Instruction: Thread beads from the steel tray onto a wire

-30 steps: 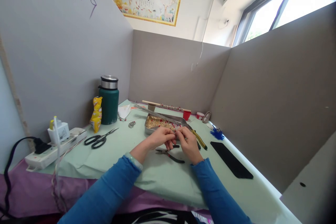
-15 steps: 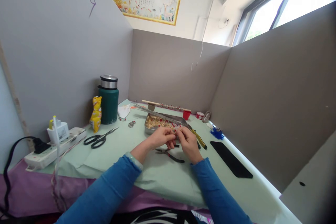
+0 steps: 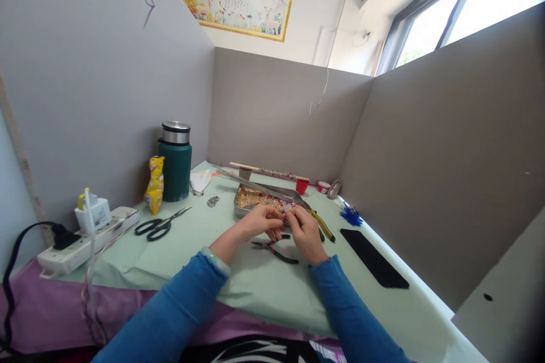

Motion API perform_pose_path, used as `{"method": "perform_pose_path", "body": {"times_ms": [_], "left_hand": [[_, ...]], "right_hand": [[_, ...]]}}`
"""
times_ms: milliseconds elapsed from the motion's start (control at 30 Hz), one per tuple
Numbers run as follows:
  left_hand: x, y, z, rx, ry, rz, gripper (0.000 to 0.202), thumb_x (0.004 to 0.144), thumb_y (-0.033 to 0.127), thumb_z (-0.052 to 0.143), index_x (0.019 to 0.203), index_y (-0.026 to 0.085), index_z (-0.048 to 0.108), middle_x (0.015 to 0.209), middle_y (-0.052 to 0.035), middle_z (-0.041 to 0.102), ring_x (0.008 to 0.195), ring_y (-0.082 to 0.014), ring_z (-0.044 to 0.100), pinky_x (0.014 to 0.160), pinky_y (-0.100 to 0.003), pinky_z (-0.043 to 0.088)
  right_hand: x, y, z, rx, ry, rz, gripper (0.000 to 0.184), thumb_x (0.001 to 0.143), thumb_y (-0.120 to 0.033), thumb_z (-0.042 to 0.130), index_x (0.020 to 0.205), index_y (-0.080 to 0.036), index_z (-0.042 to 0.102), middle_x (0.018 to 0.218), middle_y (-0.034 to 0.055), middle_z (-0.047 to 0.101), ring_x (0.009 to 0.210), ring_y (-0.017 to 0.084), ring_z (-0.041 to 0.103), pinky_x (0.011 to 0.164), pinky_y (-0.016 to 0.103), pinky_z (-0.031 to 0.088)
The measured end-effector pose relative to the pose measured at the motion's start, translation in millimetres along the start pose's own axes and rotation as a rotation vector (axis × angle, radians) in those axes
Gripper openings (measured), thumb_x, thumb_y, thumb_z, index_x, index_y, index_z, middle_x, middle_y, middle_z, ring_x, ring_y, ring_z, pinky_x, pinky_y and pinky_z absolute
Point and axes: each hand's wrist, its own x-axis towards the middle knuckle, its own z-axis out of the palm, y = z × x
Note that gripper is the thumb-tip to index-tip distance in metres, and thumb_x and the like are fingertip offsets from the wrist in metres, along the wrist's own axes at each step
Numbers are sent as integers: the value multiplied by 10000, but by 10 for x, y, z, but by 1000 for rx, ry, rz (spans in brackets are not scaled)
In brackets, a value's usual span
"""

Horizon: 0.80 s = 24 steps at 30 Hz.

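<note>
The left hand (image 3: 259, 221) and the right hand (image 3: 305, 231) are held close together just above the green mat (image 3: 255, 289), with their fingertips meeting at the near edge of the metal tray (image 3: 237, 211); the fingers of both hands are pinched tight on a small piece (image 3: 284, 217), which is gripped between them; what it is cannot be told, since it is too small to be made out. Both arms are covered by blue sleeves (image 3: 187, 300).

The tray is filled with gold and red beads (image 3: 255, 198), and a long metal strip (image 3: 255, 184) is laid slantwise across it; black-handled pliers (image 3: 275, 249) are seen lying on the mat directly under the hands; yellow-handled pliers (image 3: 322, 227) are set just beside the right hand, on its far side. Black scissors (image 3: 158, 227) are placed well to the left of the hands; a green flask (image 3: 175, 163) is stood upright near the left partition, with a yellow packet (image 3: 154, 184) just beside it; a white power strip (image 3: 83, 243) is laid at the left edge of the table. To the right, a flat black pad (image 3: 374, 258) is laid on the table, and a blue tuft (image 3: 351, 216) is found just beyond it; a red cup (image 3: 302, 185) and a wooden rod (image 3: 268, 171) are kept behind the tray, near the back partition.
</note>
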Motion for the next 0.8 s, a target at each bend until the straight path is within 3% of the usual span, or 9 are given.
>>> {"method": "perform_pose_path", "body": {"times_ms": [200, 433, 567, 800], "left_hand": [[-8, 39, 12, 2, 68, -23, 395, 706, 487, 605, 788, 105, 551, 723, -70, 642, 508, -146, 620, 449, -247, 480], [22, -8, -22, -140, 92, 14, 290, 711, 354, 648, 830, 99, 575, 735, -76, 656, 489, -120, 607, 443, -221, 480], [50, -64, -65, -265, 110, 16, 259, 677, 279, 694, 814, 99, 569, 643, -49, 643, 545, -132, 622, 505, -239, 509], [48, -84, -85, -323, 135, 11, 266, 650, 254, 732, 777, 87, 569, 698, -72, 664, 655, -145, 648, 698, -310, 538]], "right_hand": [[-3, -13, 1, -8, 8, -52, 206, 878, -225, 432, 697, -188, 522, 686, 9, 507, 646, 135, 480, 634, 263, 389], [-26, 3, 16, -72, 54, -117, 163, 878, -209, 435, 774, -197, 559, 760, 35, 548, 717, 153, 521, 684, 282, 424], [-36, 56, 31, -161, 39, -211, 139, 866, -195, 456, 856, -197, 594, 872, 65, 570, 828, 172, 541, 743, 296, 440], [-43, 67, 26, -201, 12, -266, 154, 862, -191, 456, 880, -203, 608, 906, 74, 581, 852, 181, 539, 747, 309, 447]]}}
